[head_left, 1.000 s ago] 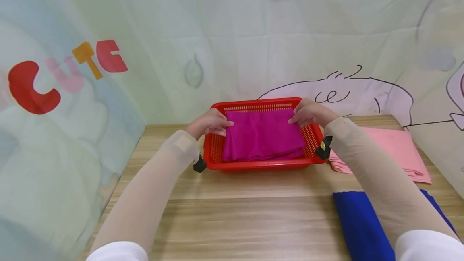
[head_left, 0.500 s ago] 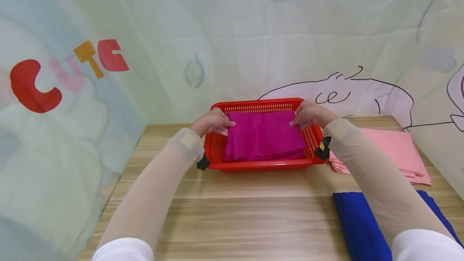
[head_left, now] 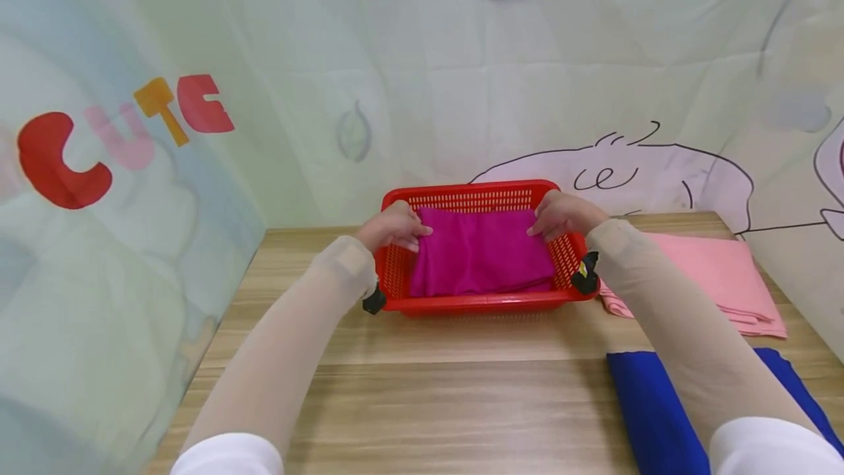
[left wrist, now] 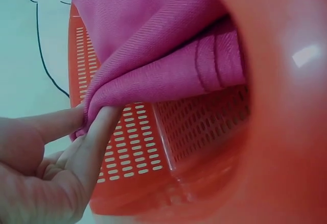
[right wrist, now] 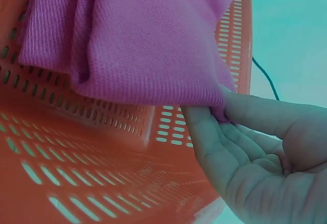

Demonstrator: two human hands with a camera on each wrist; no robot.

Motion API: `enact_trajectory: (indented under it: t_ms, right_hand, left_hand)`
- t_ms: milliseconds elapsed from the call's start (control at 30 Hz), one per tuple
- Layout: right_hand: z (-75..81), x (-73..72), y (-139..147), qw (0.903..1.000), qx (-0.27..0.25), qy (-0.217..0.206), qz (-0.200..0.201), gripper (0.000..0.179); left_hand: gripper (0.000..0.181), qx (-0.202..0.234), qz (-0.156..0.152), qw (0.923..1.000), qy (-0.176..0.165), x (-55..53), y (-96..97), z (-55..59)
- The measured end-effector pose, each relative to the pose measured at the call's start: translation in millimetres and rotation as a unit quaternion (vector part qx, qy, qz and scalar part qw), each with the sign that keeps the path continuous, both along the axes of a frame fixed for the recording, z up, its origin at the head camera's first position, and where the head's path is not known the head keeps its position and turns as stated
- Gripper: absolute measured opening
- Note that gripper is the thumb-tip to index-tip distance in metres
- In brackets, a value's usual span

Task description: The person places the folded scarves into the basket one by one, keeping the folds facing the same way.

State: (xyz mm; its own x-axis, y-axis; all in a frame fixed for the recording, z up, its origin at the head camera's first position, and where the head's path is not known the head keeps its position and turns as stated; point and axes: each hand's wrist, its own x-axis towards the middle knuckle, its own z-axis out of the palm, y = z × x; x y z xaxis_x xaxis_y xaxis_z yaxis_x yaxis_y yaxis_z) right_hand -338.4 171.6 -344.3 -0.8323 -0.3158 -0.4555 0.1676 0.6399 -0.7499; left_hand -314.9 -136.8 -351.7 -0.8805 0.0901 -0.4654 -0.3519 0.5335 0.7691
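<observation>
A folded magenta cloth [head_left: 484, 251] lies within a red perforated plastic basket [head_left: 488, 302]. My left hand [head_left: 394, 227] pinches the cloth's far left corner, thumb on top and fingers underneath, as the left wrist view shows at close range with the cloth [left wrist: 148, 45] draped in layers. At the far right corner my right hand [head_left: 562, 214] pinches the same cloth. In the right wrist view the right hand's thumb and fingers [right wrist: 204, 132] close on the cloth edge, above the slotted basket wall [right wrist: 102, 157].
To the right of the basket lies a folded pink cloth [head_left: 712, 270], partly behind my right forearm. A blue cloth [head_left: 649, 402] sits nearer, also partly covered by that arm. A printed curtain [head_left: 422, 94] hangs behind the wooden table [head_left: 461, 402].
Both hands and the far edge of the magenta cloth have come slightly nearer and lower in the basket. The left hand has also shifted a little right. Both grips stay on the cloth.
</observation>
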Motion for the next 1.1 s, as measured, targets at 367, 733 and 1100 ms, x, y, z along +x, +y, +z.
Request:
enact_trajectory:
  t_ms: [367, 733, 1100]
  right_hand:
    - [-4.7, 6.1, 0.1, 0.9994, -0.001, -0.013, -0.031, 0.043]
    - [-3.4, 5.6, -0.1, 0.9996, 0.016, -0.010, -0.020, 0.043]
    - [-2.9, 3.2, -0.6, 0.9985, 0.042, 0.022, 0.025, 0.019]
  left_hand:
    - [0.027, -0.042, -0.005, 0.9988, 0.026, 5.5, 6.7, -1.6]
    - [0.021, -0.069, 0.000, 0.9969, 0.038, 4.7, 7.5, -4.6]
    - [0.015, -0.066, -0.008, 0.9970, 0.040, 4.3, 5.5, -6.4]
